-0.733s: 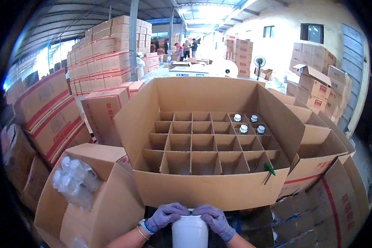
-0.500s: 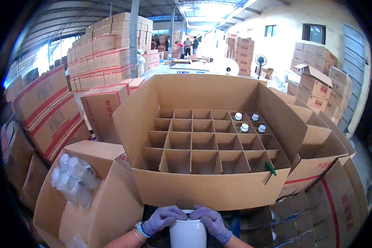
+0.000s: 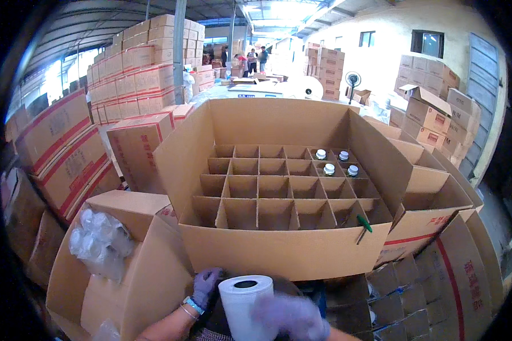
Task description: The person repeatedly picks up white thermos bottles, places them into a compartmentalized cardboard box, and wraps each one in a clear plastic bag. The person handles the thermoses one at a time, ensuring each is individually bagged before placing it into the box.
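Note:
A white roll (image 3: 230, 304) with a dark hollow core stands upright at the lower middle, close to my body. My left hand (image 3: 206, 286), in a purple glove, is beside the roll's left side, below the carton's front edge. Its fingers are curled together, and whatever they may hold is hidden. My right hand (image 3: 290, 317), also gloved, is smeared by motion in front of the roll's right side; its fingers do not show clearly. Beyond both hands is a large open carton (image 3: 284, 250) with cardboard dividers. Several white-capped bottles (image 3: 329, 169) stand in its far right compartments.
A green-handled tool (image 3: 364, 223) hangs at the carton's front right edge. To the left, an open box (image 3: 153, 273) holds clear plastic bags (image 3: 99, 241). More open cartons (image 3: 432, 199) stand at the right. Stacked boxes (image 3: 133, 77) and several people are farther back.
Both hands have left the roll's top: the left has moved left, the right down and rightward across its side. The roll's top and core now show. The view has shifted slightly.

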Motion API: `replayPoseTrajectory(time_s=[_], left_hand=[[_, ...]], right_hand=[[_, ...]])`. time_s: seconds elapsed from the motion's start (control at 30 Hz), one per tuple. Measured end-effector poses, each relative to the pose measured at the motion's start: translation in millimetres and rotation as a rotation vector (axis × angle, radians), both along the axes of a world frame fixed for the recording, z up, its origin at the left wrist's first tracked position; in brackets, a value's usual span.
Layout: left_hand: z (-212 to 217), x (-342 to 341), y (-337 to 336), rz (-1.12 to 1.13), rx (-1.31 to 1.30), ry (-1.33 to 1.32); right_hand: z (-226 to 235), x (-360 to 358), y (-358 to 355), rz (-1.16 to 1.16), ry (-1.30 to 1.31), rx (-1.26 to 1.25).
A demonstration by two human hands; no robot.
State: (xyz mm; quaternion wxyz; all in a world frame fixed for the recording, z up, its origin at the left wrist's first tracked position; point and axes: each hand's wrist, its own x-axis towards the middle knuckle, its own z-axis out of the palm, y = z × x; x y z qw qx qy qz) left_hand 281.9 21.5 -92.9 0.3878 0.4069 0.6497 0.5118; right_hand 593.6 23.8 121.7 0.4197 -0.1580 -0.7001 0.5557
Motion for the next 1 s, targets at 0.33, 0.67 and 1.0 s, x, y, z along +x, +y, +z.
replayPoseTrajectory(time_s=[0.33, 0.67, 1.0], left_hand=[[143.4, 129.0, -13.4, -1.02, 0.458, 0.233], [109.7, 145.3, -139.9, -0.726, 0.238, -0.238], [148.3, 167.5, -135.7, -0.632, -0.23, -0.401]], right_hand=[[111.2, -4.7, -26.8, 0.391, -0.482, 1.093], [-2.5, 51.4, -1.9, -0.137, -1.034, -0.008], [3.6, 29.3, -6.6, -0.065, -0.555, -0.942]])
